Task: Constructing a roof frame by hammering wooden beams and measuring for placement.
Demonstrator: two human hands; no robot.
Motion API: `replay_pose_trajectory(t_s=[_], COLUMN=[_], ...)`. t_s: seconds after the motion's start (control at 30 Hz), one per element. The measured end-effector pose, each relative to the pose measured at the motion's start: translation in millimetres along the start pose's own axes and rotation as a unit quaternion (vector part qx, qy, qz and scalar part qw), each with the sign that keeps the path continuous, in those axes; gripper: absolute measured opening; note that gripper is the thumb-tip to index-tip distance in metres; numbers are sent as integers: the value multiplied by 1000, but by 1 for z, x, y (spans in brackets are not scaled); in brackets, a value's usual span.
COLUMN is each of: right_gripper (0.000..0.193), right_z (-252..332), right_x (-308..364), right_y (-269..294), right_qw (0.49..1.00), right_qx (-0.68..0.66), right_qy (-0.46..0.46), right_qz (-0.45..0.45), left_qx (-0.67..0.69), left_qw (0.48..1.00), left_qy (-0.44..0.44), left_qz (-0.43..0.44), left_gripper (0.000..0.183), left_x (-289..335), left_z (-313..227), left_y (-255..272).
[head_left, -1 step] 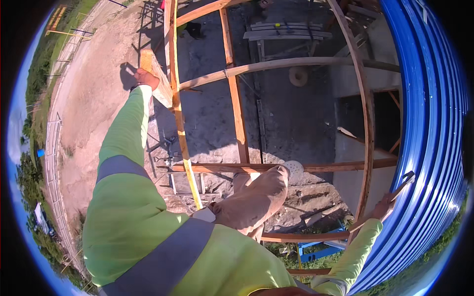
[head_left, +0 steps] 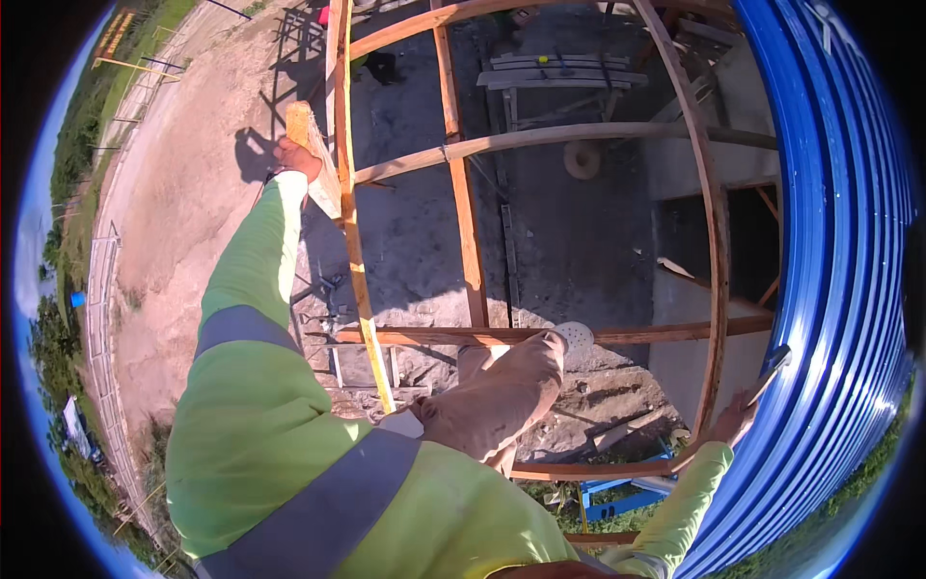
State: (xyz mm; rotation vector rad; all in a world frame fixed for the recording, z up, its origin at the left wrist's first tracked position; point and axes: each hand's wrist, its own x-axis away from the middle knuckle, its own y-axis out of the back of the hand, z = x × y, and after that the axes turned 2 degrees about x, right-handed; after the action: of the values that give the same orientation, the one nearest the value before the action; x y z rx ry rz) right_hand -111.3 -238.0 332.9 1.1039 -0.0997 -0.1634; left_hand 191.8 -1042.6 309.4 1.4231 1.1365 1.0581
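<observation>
My left hand (head_left: 297, 160) grips the end of a thick wooden beam (head_left: 322, 185), which projects past a long yellowish timber (head_left: 346, 145). My right hand (head_left: 736, 417) is closed round the handle of a hammer (head_left: 769, 372). The hammer's dark head is beside the blue corrugated roofing sheet (head_left: 820, 289); I cannot tell whether it touches. Between my two arms lies an open frame of timbers, with a crosspiece (head_left: 656, 332) running by my bent leg (head_left: 497, 391).
Far below, inside the frame, pale boards rest on a wooden trestle bench (head_left: 564, 72). A blue metal piece (head_left: 622, 504) shows low on the right. Bare dirt ground (head_left: 193, 174) and a fence (head_left: 104, 318) lie to the left.
The hammer in my right hand has shifted slightly down and to the left. My left hand and the beam end appear slightly farther right and lower in view.
</observation>
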Motion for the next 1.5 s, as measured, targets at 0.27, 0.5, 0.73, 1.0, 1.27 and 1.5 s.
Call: replay_pose_trajectory(t_s=[0.27,0.5,0.73,1.0,1.27,1.5], right_gripper=[48,46,40,41,51,51], right_z=[-26,-22,90,173,210,170], right_x=[249,342,294,252,259,313], right_y=[2,-10,-57,-84,-100,-115], right_qw=[954,939,932,922,906,902], right_qx=[108,106,96,149,133,107], right_qy=[-67,-104,-156,-98,-174,-235], right_qz=[273,311,312,345,363,346], left_qx=[-16,-27,-17,-31,-72,-75], left_qw=[997,996,995,987,979,973], left_qy=[8,31,-12,-67,30,33], left_qz=[76,77,99,142,188,215], left_gripper=[64,59,64,54,62,67], left_x=[14,19,24,42,39,26], left_z=[-31,-43,-21,15,10,2], left_y=[6,19,8,-6,-22,-8])
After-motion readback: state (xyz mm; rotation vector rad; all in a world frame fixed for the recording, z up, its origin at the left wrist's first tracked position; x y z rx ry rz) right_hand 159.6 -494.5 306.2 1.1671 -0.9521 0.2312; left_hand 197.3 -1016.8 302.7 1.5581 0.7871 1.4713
